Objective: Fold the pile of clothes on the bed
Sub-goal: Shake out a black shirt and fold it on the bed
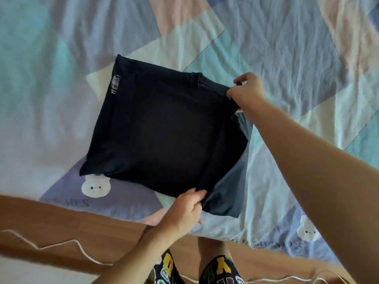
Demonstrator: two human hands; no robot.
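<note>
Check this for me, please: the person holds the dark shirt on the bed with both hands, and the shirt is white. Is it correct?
Not quite. The shirt is dark navy or black, not white; the head view shows it. The rest stands: it lies on the bed, with the left hand gripping its near edge and the right hand pinching its far corner.

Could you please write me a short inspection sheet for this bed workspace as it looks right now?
Surface: bed sheet, pastel patchwork, wrinkled, with bunny prints.
Job's things: dark navy T-shirt, partly folded, lying flat; right side strip lifted slightly.
Clutter: nothing seen.
Hands: left hand pinches the shirt's near edge; right hand pinches its far right corner.
Cables: white cord trails across the wooden bed frame.
Surroundings: person's patterned shorts at the bottom edge; no other clothes in view.
</note>
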